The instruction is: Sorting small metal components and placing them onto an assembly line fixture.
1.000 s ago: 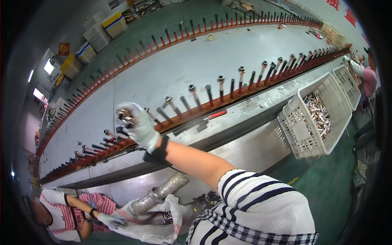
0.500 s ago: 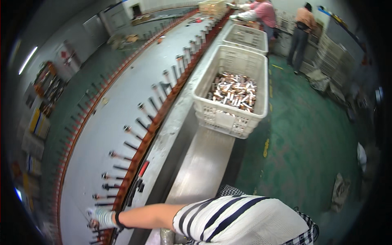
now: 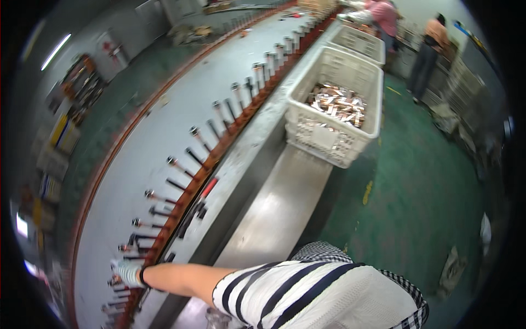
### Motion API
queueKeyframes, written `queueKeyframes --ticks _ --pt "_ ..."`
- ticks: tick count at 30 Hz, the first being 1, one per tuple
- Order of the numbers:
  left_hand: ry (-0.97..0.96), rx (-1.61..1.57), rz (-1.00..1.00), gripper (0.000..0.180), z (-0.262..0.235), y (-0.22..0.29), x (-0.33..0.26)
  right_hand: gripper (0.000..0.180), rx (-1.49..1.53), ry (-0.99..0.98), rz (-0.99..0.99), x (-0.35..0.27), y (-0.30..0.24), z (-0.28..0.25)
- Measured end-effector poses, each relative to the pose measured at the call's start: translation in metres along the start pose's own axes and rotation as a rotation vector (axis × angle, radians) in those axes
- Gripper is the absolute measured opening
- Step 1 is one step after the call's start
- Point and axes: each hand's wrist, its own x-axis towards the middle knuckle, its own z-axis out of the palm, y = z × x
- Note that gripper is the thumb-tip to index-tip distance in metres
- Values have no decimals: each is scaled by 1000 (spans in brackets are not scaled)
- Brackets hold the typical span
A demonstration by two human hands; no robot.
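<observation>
Gloved left hand (image 3: 127, 272) among pegs (image 3: 143, 237); grip unclear, perhaps closed; two crates (image 3: 334, 143).

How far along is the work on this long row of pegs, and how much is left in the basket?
Done: hard to judge. The pegs along the row look alike, and I cannot tell which carry pieces. In hand: the gloved left hand is at the pegs nearest the person. Left: the white basket beside the row holds a heap of metal pieces.
</observation>
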Motion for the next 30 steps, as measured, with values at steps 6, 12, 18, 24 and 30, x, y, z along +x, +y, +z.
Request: queueKeyframes --ticks 6,12,18,24,30 --pt "191 -143 -45 25 -103 -36 -46 28 70 151 -407 -25 -25 117" --pt "336 -88 151 29 -184 -97 -64 28 193 -462 -409 -192 10 166" --pt "297 -737 208 46 -184 -78 -55 46 -410 -1306 -86 -303 97 130" --pt "593 -504 253 34 -177 -91 -52 55 -218 -1297 -235 -244 35 144" --pt "733 -825 92 25 -158 -86 -67 66 -198 167 -180 -65 24 144"
